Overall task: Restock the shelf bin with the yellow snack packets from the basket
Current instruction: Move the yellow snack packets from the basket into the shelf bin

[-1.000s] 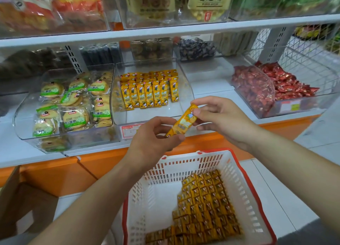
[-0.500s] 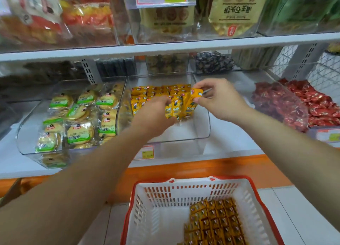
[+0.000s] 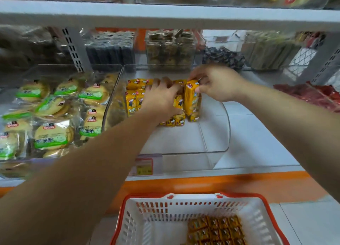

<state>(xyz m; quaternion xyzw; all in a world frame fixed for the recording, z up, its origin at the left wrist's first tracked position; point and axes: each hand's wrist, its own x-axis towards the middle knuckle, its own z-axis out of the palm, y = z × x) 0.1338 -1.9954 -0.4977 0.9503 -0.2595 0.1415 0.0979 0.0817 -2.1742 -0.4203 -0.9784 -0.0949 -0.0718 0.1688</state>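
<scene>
Packet and grip first: my right hand [image 3: 219, 83] pinches the top end of one yellow packet [image 3: 191, 97] between thumb and curled fingers. The packet stands upright inside the shelf bin [image 3: 217, 134], at the right end of the packets already there. Its lower end meets the front row; whether it rests on the bin floor I cannot tell.

My left hand [image 3: 161, 97] is inside the bin too, just left of that packet. It is palm down, with fingers stretched over the stocked packets [image 3: 132, 99], pressing on them and wrapped round none that I can see. Those stocked packets sit in rows in the back left part of the bin, and my hand hides the middle of them.

Below the bin and nearest to me is the white basket [image 3: 184, 202] with its red rim. More yellow packets [image 3: 217, 230] lie flat in its right half.

On the bin's front edge hangs a price tag [image 3: 144, 166], too blurred to read. Left of the bin, wall against wall, is a second clear bin holding round biscuits [image 3: 53, 105] in green-labelled wrappers. Right of the bin, well apart, lies a heap of red-wrapped sweets [image 3: 312, 95]. Behind the bin stand tubs of dark sweets [image 3: 222, 58] and brownish snacks, and above it runs a white shelf board [image 3: 165, 14].
</scene>
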